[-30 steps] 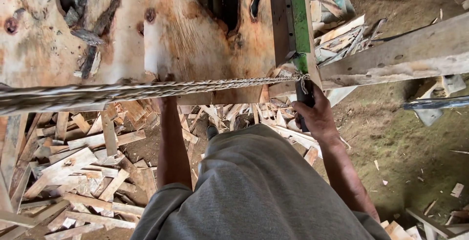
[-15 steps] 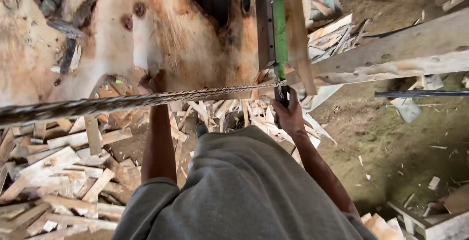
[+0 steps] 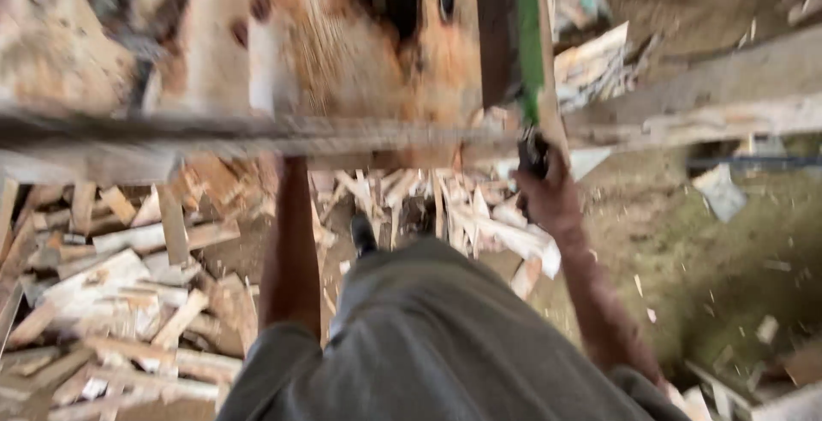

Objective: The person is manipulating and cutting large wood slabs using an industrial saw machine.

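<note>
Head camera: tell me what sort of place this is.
Probably a rough woodworking or sawmill yard. Offcuts of timber litter the ground, a big sawn log face fills the top, and the right hand grips a dark handle below a green bar. The floor is bare earth.

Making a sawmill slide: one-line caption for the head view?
Blurred look down: right hand grips a dark handle beside a green bar, above scattered wood offcuts.

Rough raw wood slab [image 3: 342, 53], twisted metal cable [image 3: 257, 134], matt grey cloth shirt [image 3: 445, 344], splintered wood offcuts [image 3: 128, 284].
</note>
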